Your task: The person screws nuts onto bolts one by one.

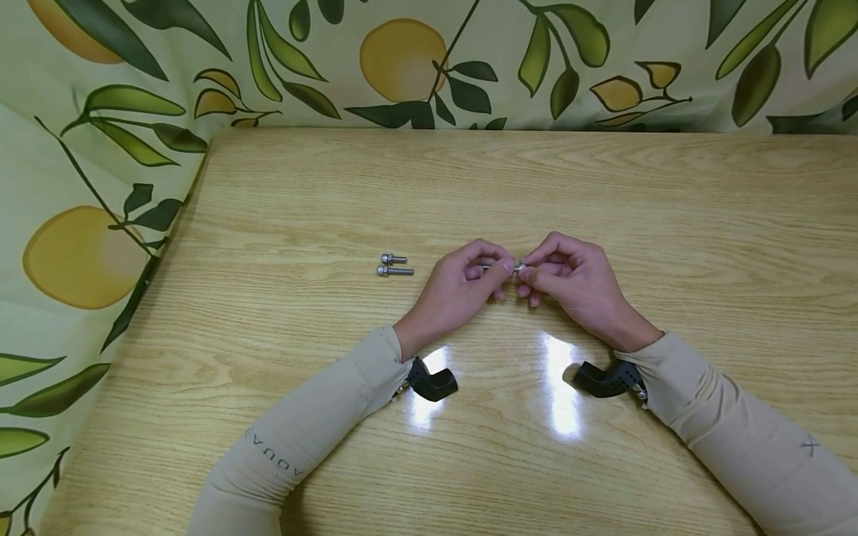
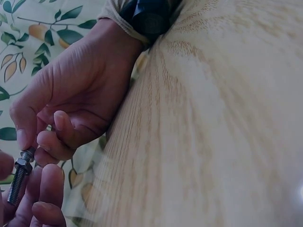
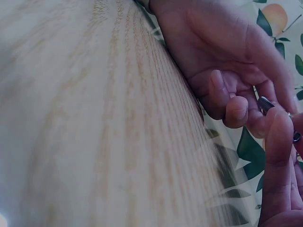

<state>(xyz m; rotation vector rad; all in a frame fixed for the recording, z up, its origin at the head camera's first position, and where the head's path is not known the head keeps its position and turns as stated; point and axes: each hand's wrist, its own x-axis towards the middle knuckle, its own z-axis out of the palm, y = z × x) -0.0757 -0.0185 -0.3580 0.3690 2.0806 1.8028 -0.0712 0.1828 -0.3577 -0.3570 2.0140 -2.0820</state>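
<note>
Between the fingertips of both hands is a metal bolt [image 2: 19, 179] with a nut [image 2: 22, 165] and what look like washers at one end. My left hand [image 1: 462, 284] pinches the threaded shank, whose tip also shows in the right wrist view. On the other side, my right hand [image 1: 579, 281] pinches the end by the nut with thumb and forefinger. Fingers partly cover the bolt in every view, and I cannot tell whether the nut is turning. Left of the hands, two more bolts, a shorter one [image 1: 394, 259] and a longer one [image 1: 395, 271], lie side by side.
A wood-grain table [image 1: 302, 193] lies beneath the hands. Behind it and along its left side hangs a curtain [image 1: 281, 67] printed with fruit and leaves. Each wrist carries a black camera mount, the left one [image 1: 432, 381] and the right one [image 1: 606, 380].
</note>
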